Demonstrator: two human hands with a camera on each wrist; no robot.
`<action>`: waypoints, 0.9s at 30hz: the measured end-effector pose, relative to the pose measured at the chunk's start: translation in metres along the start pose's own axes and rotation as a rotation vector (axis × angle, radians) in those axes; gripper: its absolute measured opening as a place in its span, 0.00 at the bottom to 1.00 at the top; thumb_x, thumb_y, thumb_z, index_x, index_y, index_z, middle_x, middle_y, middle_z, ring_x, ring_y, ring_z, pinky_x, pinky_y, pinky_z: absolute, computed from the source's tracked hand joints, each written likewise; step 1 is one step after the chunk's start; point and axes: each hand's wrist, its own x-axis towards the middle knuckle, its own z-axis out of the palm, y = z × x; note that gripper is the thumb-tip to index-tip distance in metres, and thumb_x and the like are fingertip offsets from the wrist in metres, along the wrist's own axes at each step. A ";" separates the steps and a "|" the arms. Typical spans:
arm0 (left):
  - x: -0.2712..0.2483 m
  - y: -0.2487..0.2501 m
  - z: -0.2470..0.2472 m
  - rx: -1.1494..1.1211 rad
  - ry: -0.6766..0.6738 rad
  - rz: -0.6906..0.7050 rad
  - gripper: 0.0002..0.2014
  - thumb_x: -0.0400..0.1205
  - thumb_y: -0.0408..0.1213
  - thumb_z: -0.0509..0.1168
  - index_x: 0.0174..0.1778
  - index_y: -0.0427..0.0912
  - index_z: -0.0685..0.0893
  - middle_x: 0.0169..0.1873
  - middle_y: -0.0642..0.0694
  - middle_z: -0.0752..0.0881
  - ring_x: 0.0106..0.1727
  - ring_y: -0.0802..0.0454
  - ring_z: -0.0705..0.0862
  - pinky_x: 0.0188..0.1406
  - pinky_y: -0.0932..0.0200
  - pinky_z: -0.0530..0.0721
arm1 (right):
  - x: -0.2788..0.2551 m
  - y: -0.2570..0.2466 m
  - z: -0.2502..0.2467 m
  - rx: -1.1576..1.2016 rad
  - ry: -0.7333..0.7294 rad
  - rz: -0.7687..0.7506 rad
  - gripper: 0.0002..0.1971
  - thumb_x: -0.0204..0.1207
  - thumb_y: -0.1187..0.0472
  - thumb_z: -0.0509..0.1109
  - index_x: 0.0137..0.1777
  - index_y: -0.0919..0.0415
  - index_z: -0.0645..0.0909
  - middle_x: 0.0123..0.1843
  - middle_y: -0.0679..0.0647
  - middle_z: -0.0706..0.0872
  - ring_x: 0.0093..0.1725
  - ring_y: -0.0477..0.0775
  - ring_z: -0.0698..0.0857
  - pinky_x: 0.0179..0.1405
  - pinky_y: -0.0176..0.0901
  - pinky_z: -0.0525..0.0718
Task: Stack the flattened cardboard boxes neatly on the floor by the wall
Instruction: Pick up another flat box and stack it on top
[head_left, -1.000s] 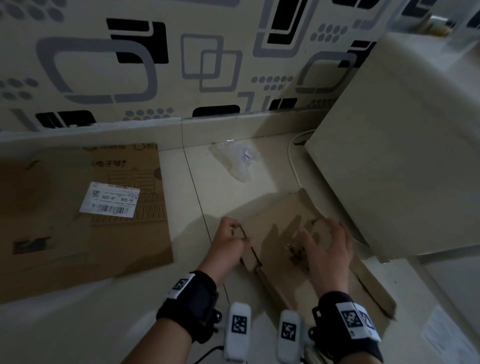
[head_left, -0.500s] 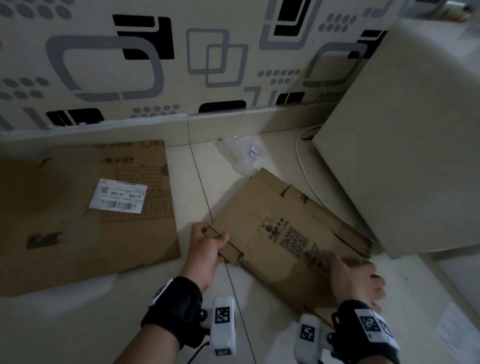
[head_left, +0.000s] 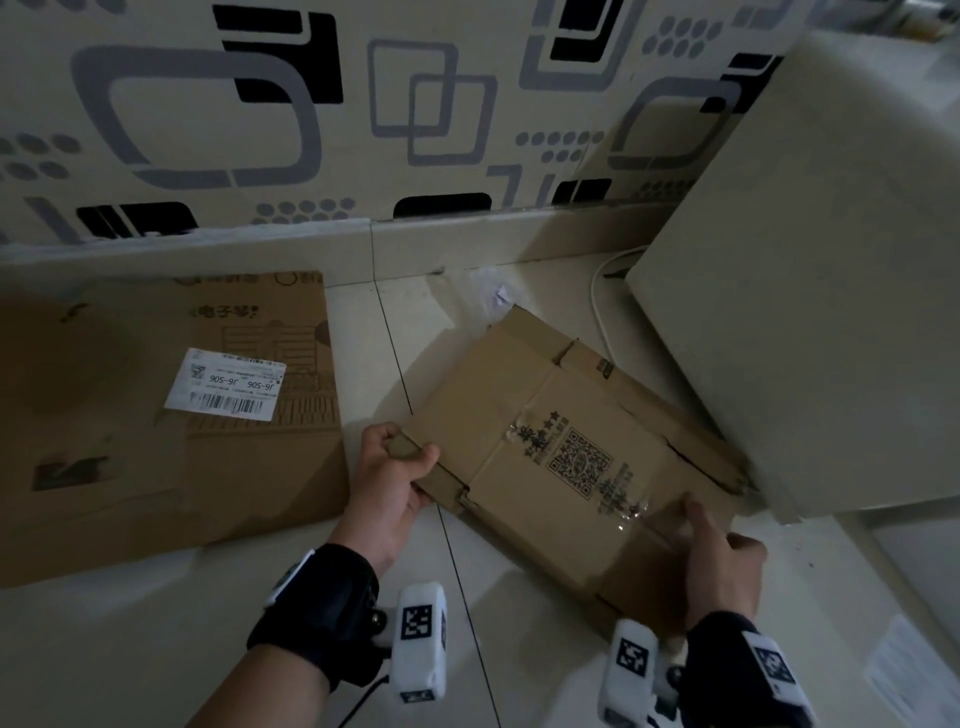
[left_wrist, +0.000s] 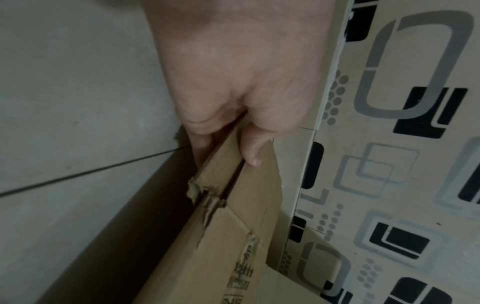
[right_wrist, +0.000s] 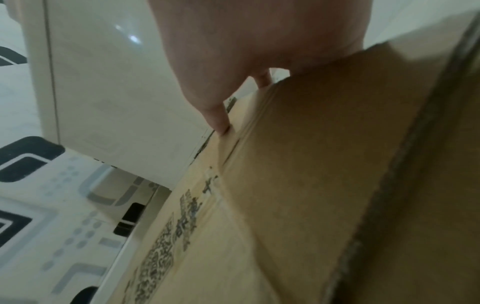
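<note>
A small flattened cardboard box (head_left: 545, 431) with a QR code on top lies tilted on the tiled floor, between my hands. My left hand (head_left: 395, 462) grips its left corner, thumb on top and fingers underneath; the left wrist view shows that left hand (left_wrist: 233, 92) pinching the box's torn edge (left_wrist: 228, 216). My right hand (head_left: 719, 556) holds the near right edge, index finger stretched across the top. In the right wrist view, a finger of the right hand (right_wrist: 246, 51) presses on the cardboard (right_wrist: 311, 164). A large flattened box (head_left: 156, 415) with a white shipping label lies by the wall at left.
A white cabinet (head_left: 805, 312) stands close on the right, touching the small box's far edge. A white cable (head_left: 602, 291) and a crumpled clear plastic wrap (head_left: 483, 296) lie by the skirting (head_left: 467, 239). A paper sheet (head_left: 904, 670) lies at bottom right.
The small box went from half-folded and upright to lying flat with its QR face up. My right hand slid from its top to the near right edge; my left hand kept its corner.
</note>
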 end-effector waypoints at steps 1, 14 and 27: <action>0.000 0.004 -0.002 -0.014 -0.003 0.013 0.19 0.83 0.16 0.64 0.60 0.44 0.76 0.57 0.37 0.88 0.52 0.43 0.88 0.38 0.51 0.88 | -0.006 -0.006 0.001 0.034 0.005 -0.032 0.38 0.76 0.39 0.72 0.79 0.62 0.68 0.70 0.65 0.79 0.67 0.68 0.79 0.68 0.62 0.76; -0.034 0.133 -0.081 -0.038 0.091 0.444 0.18 0.83 0.20 0.66 0.64 0.42 0.75 0.47 0.49 0.96 0.48 0.50 0.95 0.56 0.37 0.88 | -0.100 -0.079 0.093 0.304 -0.402 -0.450 0.34 0.76 0.43 0.72 0.83 0.40 0.72 0.81 0.46 0.80 0.78 0.53 0.79 0.76 0.60 0.78; -0.065 0.143 -0.250 0.397 0.636 0.612 0.20 0.78 0.23 0.68 0.66 0.39 0.85 0.57 0.42 0.89 0.58 0.43 0.87 0.55 0.52 0.84 | -0.216 -0.064 0.216 0.157 -0.819 -0.627 0.28 0.85 0.60 0.69 0.85 0.49 0.71 0.74 0.51 0.82 0.73 0.55 0.83 0.71 0.54 0.83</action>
